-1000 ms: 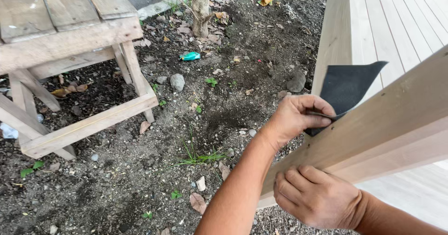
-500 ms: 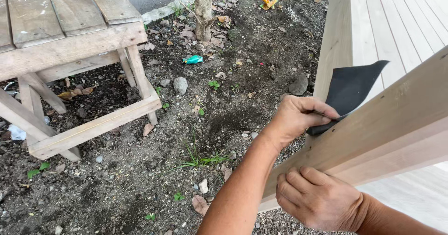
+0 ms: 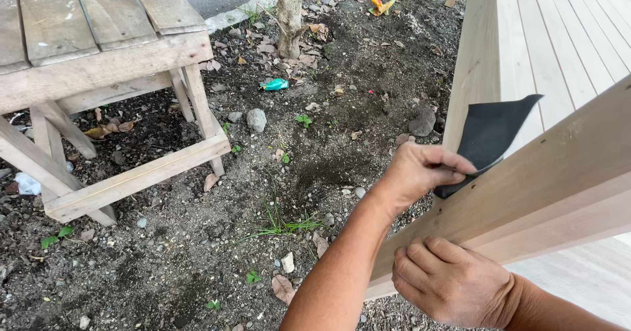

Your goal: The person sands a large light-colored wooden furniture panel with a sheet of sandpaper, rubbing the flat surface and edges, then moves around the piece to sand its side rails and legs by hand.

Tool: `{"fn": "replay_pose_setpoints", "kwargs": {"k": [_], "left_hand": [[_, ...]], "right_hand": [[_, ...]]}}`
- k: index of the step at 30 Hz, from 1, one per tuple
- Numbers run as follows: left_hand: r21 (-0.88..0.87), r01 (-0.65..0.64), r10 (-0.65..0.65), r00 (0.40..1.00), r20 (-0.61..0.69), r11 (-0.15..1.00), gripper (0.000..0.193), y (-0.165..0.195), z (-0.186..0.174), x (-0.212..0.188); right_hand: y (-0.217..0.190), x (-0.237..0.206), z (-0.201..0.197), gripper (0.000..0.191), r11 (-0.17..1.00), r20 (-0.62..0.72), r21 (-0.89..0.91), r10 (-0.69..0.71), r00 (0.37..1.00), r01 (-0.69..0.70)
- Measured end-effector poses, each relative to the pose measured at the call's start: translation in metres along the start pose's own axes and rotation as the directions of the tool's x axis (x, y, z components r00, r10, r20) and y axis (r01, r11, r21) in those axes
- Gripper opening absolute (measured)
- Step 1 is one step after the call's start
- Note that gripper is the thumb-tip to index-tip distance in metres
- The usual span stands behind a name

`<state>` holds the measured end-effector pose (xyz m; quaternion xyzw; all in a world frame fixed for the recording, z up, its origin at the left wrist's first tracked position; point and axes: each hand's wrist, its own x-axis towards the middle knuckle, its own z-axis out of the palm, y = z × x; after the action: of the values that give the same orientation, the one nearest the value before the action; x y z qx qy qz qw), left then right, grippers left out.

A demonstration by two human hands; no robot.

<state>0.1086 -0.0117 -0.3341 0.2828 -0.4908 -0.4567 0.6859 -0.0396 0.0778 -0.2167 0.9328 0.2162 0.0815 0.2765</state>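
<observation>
Since the earlier frame almost nothing about the hands has changed; only my view has drifted a little, so the weathered wooden table [image 3: 98, 48] now sits slightly further right and lower in the head view, while the sandpaper stays pinched against the same stretch of plank.

I see the dark sheet of sandpaper [image 3: 490, 137] folded over the upper edge of the pale wooden plank [image 3: 559, 180], which runs diagonally from low centre up to the right. My left hand [image 3: 420, 173] is clamped on the sandpaper, fingers closed over its lower corner and pressing it to the plank's edge; the free upper corner of the sheet sticks up above the plank. My right hand [image 3: 453, 282] lies below the plank's lower end, fingers curled together against the plank's face, steadying it; I cannot tell whether the thumb wraps behind.

Behind the plank, on its far side, stands a light timber deck [image 3: 559, 35] with long boards running away from me. Left of the plank lies bare dark soil [image 3: 197, 252] strewn with dry leaves and pebbles. A tuft of grass [image 3: 282, 222] grows just left of my left forearm. Farther from the plank lie a grey stone [image 3: 256, 119] and a scrap of green wrapper [image 3: 274, 84], with a thin tree trunk [image 3: 290, 12] beyond them.
</observation>
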Motion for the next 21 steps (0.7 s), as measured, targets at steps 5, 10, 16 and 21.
{"fn": "replay_pose_setpoints", "kwargs": {"k": [5, 10, 16, 21], "left_hand": [[-0.110, 0.160, -0.163, 0.987, -0.011, 0.981, 0.020, -0.015, -0.022, -0.051], [0.129, 0.071, -0.070, 0.997, -0.015, 0.989, 0.020, -0.007, -0.015, -0.027], [0.086, 0.033, -0.032, 0.999, -0.011, 0.996, 0.021, -0.003, -0.009, -0.017], [-0.117, 0.264, -0.267, 0.964, -0.012, 0.957, 0.022, -0.016, -0.030, -0.058]], "right_hand": [[-0.001, 0.001, 0.000, 0.032, 1.000, 0.026, 0.011, 0.004, 1.000, -0.005], [-0.001, 0.002, 0.001, 0.027, 1.000, 0.028, -0.005, 0.009, 1.000, -0.009], [-0.002, 0.004, 0.002, 0.022, 0.999, 0.037, 0.029, 0.021, 0.999, -0.022], [-0.001, 0.006, 0.001, 0.024, 1.000, 0.020, 0.008, 0.010, 1.000, -0.010]]}}
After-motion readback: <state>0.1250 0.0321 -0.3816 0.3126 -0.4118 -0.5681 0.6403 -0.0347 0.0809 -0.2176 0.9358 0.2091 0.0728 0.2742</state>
